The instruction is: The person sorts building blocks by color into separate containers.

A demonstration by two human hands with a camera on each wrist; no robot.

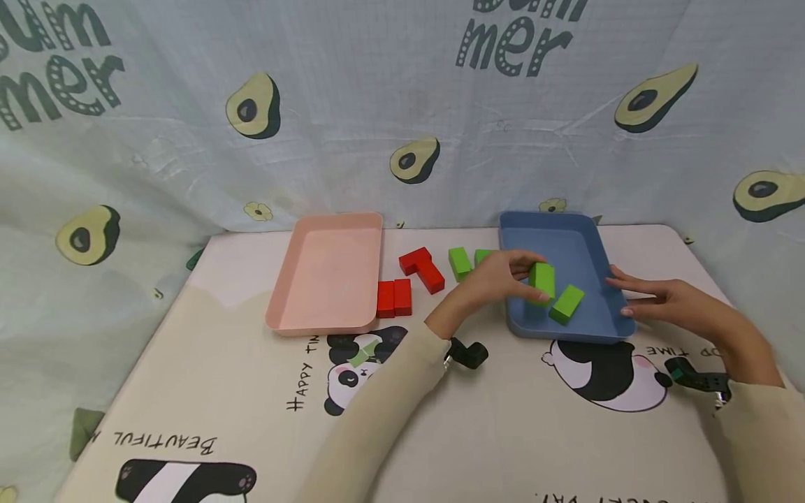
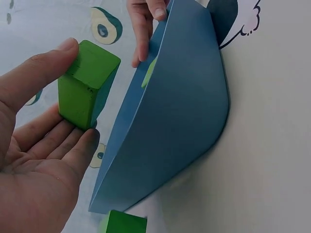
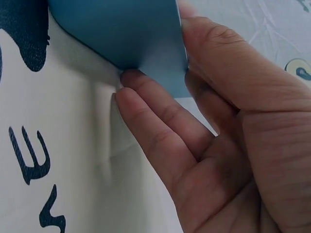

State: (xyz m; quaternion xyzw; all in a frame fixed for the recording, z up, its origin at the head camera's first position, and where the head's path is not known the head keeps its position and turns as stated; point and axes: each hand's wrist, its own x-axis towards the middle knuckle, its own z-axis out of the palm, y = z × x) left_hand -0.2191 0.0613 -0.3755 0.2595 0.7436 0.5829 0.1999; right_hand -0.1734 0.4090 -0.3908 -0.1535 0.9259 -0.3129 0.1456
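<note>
My left hand [image 1: 493, 281] pinches a green block [image 1: 541, 279] between thumb and fingers, held up over the left part of the blue tray [image 1: 575, 244]. In the left wrist view this block [image 2: 80, 92] stands out above the tray's rim. Another green block [image 1: 567, 304] lies on the tray floor. At the tray's right side, my right hand [image 1: 682, 304] holds the rim. The right wrist view has its thumb over the tray's edge [image 3: 146, 34] and the other fingers along the outside wall.
Left of the blue tray, green blocks [image 1: 460, 263] lie on the table, one partly hidden by my left hand. Several red blocks [image 1: 430, 275] lie beside a pink tray [image 1: 327, 272] with nothing in it. A printed curtain [image 1: 339, 105] hangs behind the table.
</note>
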